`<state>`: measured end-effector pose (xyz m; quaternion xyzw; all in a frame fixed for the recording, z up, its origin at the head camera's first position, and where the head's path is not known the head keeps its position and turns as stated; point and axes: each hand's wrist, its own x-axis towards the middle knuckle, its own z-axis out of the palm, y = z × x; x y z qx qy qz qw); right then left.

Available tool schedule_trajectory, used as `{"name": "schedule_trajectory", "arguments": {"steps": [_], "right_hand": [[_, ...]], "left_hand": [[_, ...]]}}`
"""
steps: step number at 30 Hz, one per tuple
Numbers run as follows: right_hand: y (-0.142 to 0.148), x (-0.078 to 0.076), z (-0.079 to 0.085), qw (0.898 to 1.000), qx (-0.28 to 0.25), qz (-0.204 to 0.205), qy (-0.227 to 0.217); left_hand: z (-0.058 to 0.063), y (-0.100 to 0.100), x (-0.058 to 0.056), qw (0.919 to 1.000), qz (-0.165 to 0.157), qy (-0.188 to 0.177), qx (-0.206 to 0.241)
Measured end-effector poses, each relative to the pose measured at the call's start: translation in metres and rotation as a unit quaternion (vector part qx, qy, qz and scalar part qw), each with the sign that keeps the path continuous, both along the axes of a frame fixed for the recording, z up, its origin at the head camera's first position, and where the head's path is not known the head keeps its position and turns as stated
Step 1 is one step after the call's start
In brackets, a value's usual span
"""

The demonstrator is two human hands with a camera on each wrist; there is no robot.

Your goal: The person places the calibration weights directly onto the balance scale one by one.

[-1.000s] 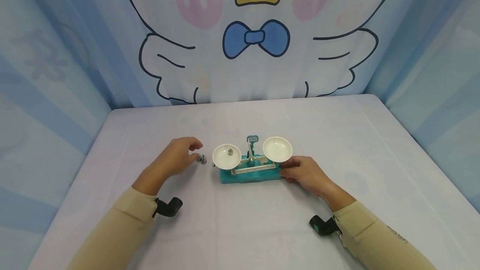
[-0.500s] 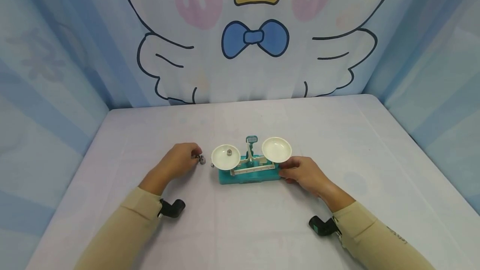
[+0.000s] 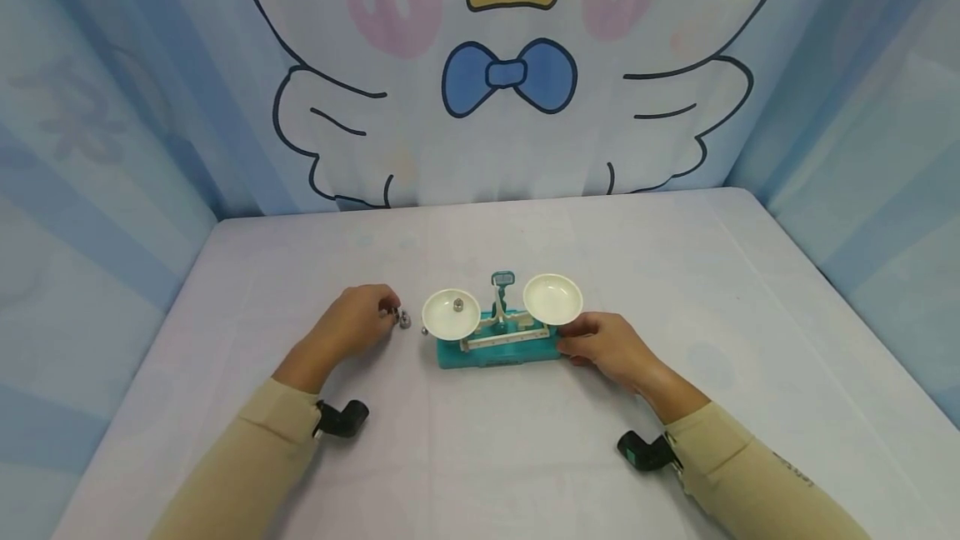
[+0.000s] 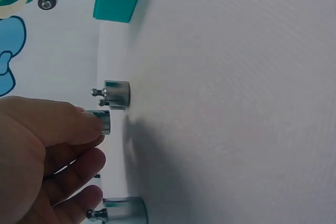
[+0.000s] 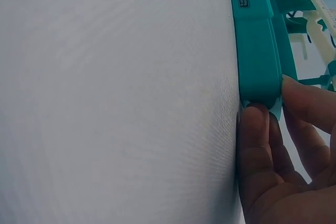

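Head view: the right hand [image 3: 609,347] grips the teal balance scale [image 3: 498,354] by its right end; to its left, the left hand [image 3: 352,325] pinches a metal weight [image 4: 106,123] beside a knobbed weight [image 4: 117,95]. Farther, the white left pan [image 3: 444,324] contains one small weight [image 3: 458,305].

You are slanting your left forearm [image 3: 240,465] forward and inward, and your right forearm [image 3: 757,465] is angling in from the opposite side. Your left hand [image 3: 351,325] is pinching between thumb [image 4: 68,123] and forefinger [image 4: 59,157], the other fingers [image 4: 77,178] curling loosely. Your right hand [image 3: 609,347] is gripping with bent fingers [image 5: 257,135]. Both hands are pointing inward, well apart.
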<state>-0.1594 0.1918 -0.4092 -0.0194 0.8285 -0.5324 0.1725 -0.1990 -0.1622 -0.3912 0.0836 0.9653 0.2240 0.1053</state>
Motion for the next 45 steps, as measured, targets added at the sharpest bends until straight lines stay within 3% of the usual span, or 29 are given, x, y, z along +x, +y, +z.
{"name": "schedule_trajectory", "arguments": {"steps": [10, 16, 22, 35, 45], "right_hand": [[0.001, 0.000, -0.001, 1.000, 0.003, -0.001, 0.003], [0.001, 0.000, -0.001, 1.000, 0.007, 0.001, 0.003], [0.002, -0.001, -0.002, 1.000, 0.002, 0.002, 0.003], [0.001, -0.001, -0.003, 1.000, 0.002, 0.001, 0.004], [0.001, -0.001, -0.003, 1.000, -0.003, 0.002, 0.003]], "left_hand": [[0.035, 0.006, 0.010, 0.9966, -0.046, 0.066, 0.016], [0.046, 0.018, 0.017, 0.9953, -0.060, 0.061, 0.046], [0.056, 0.034, 0.026, 0.9932, -0.081, 0.068, 0.047], [0.050, 0.063, 0.030, 0.9882, -0.127, 0.061, 0.061], [0.047, 0.071, 0.026, 0.9770, -0.154, 0.146, 0.020]]}}
